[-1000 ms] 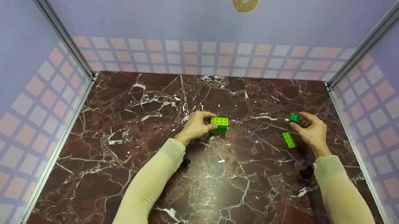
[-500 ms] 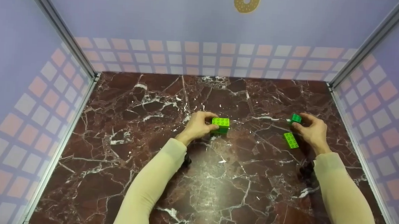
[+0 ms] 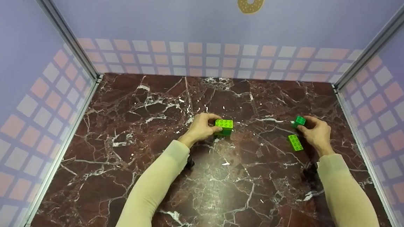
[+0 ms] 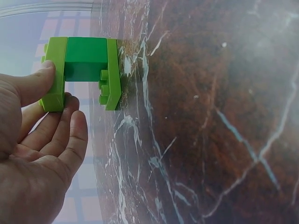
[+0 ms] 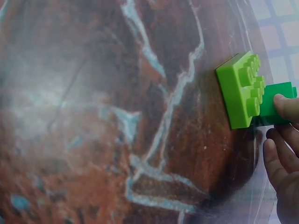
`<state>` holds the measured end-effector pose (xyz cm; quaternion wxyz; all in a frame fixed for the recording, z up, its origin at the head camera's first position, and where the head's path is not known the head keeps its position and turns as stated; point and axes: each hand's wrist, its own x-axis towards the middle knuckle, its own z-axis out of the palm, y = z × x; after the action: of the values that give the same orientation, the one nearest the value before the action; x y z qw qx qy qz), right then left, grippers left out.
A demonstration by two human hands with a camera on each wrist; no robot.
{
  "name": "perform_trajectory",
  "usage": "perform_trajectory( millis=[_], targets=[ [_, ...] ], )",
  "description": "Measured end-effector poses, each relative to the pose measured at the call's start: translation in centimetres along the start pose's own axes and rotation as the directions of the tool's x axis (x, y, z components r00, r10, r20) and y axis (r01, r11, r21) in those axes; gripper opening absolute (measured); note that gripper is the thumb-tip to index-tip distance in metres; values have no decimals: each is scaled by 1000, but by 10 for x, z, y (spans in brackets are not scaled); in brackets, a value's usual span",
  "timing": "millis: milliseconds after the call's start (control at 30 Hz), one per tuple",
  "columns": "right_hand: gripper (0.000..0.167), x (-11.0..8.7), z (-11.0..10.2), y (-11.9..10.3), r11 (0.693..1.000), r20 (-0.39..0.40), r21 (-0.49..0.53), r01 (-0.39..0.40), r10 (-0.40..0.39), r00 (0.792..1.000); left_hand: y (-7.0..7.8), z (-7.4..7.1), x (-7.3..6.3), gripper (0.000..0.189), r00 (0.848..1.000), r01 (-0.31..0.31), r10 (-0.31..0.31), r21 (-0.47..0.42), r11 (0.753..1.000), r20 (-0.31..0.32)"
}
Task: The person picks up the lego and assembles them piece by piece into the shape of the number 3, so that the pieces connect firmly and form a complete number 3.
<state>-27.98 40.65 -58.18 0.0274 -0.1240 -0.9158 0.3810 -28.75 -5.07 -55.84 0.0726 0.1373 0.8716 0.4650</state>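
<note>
My left hand (image 3: 200,125) pinches the top lime-green brick (image 3: 224,123) of a small stack between thumb and fingers. In the left wrist view, that lime brick (image 4: 55,70) sits on a dark green block (image 4: 86,53), which joins one end of a thinner lime-green brick (image 4: 113,77) at the base, against the tabletop. My right hand (image 3: 316,132) holds a small dark green brick (image 3: 299,121) with its thumb on one side. Just nearer to me lies a lime-green eight-stud brick (image 3: 295,142), studs up. In the right wrist view this lime brick (image 5: 238,93) partly overlaps the dark green brick (image 5: 275,100).
A dark red marble tabletop (image 3: 246,186) with white veins and scattered white specks spreads under both hands. Lilac panels with pink and white squares stand at the back (image 3: 207,22), left (image 3: 19,63) and right. Metal strips (image 3: 63,147) edge the sides.
The head view has shifted slightly, moving everything a little to the right. Both hands keep hold of their bricks almost in place.
</note>
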Motion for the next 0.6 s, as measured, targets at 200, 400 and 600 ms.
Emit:
perform_trajectory(
  millis=[200,400,600],
  targets=[
    [52,0,2,0,1000,-13,-11,16,-16,1000,-1,0,-1,43,1000,-16,16,3,1000,2],
    [50,-1,2,0,999,-23,-17,27,-28,999,0,-1,0,44,1000,-28,27,23,999,7],
    [51,-2,-1,-3,1000,-23,1,25,-25,999,2,-1,0,43,1000,-30,29,46,998,5]
  ],
)
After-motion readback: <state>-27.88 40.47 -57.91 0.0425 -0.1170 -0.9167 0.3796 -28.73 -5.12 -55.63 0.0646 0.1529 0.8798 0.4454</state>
